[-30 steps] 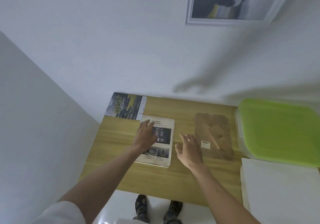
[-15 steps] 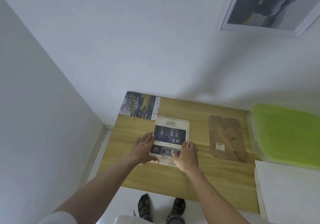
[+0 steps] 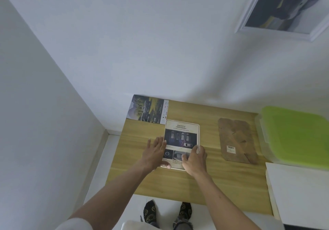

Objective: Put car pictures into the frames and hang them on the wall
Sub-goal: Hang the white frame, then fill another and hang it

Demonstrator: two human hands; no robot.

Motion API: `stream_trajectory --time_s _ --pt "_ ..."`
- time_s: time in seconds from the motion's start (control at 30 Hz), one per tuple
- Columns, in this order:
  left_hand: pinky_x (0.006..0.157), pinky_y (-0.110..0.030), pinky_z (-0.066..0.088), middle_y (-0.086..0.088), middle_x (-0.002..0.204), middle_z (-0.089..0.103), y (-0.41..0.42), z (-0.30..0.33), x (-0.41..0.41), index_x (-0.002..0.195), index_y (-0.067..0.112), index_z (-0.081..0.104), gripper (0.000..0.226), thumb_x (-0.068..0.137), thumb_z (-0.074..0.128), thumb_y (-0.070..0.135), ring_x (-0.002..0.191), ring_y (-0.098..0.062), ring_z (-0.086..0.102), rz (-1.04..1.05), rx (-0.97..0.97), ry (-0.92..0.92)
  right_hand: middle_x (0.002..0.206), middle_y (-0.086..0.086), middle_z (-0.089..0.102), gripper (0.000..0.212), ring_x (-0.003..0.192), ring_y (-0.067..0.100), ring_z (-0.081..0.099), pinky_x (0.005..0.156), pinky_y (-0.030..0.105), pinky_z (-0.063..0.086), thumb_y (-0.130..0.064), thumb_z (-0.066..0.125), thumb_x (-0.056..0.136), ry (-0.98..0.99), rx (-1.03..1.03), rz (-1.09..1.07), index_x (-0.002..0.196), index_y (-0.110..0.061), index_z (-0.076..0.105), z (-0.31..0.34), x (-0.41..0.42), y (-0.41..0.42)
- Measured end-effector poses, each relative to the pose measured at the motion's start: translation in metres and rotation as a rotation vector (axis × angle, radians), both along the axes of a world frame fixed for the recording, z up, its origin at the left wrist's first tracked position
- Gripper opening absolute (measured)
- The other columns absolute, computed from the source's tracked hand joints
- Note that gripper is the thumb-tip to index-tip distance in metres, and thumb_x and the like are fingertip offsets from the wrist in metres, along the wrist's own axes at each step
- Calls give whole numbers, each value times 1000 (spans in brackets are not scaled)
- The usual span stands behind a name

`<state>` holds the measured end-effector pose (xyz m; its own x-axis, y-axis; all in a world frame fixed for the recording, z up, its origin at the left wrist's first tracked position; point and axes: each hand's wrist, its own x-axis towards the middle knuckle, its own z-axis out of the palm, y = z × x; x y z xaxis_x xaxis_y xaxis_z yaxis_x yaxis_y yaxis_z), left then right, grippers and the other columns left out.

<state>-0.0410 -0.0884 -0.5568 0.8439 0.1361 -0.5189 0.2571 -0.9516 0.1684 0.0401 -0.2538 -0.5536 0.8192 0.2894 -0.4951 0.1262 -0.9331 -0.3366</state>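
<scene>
So we've got the framed car picture (image 3: 181,140) lying flat on the wooden table (image 3: 204,181), the one with SAFETY printed at the top. Our left hand (image 3: 155,154) has its fingers straight along the frame's left edge with the thumb on the near corner, and our right hand (image 3: 195,160) curls round the lower right corner. A loose car brochure (image 3: 147,111) sits at the far left corner, a brown backing board (image 3: 236,140) is off to the right by a green-lidded box (image 3: 293,133), and another framed picture (image 3: 284,7) already hangs on the wall
</scene>
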Motion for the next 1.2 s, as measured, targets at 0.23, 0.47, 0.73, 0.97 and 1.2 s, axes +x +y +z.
stream_trajectory --time_s 0.23,0.47,0.73,0.97,1.2 --pt "121 -53 -1 -14 163 -8 3 -5 -5 155 9 -1 99 88 53 57 151 -29 -8 45 -48 -67 163 18 -3 64 149 38 4 122 43 20 -43 40 99 27 0 23 152 -8 33 -2 0 7" --pt "120 -48 -11 -17 162 -15 -9 -16 -11 154 35 17 76 91 55 52 148 -31 -21 254 -209 -194 165 9 -12 71 153 31 -1 121 40 18 -43 47 99 65 36 30 158 -15 20 -1 0 0" --pt "117 -41 13 -5 158 25 -29 11 -15 148 27 40 73 82 69 40 144 -28 8 482 -426 -386 166 6 -10 71 153 30 4 120 40 24 -37 51 98 53 53 21 158 -18 18 0 -2 -3" --pt "67 -18 56 12 99 70 -37 25 -11 143 29 45 69 85 65 -1 87 -10 70 992 -948 -521 166 6 -3 67 152 28 8 121 39 21 -34 51 98 85 113 1 157 -20 23 6 0 -5" --pt "74 -33 59 -6 97 76 -27 26 -7 129 14 61 59 78 64 -17 79 -21 73 1347 -1331 -416 145 5 52 51 130 25 50 107 39 43 -32 54 96 56 354 -282 144 -16 47 16 8 -18"
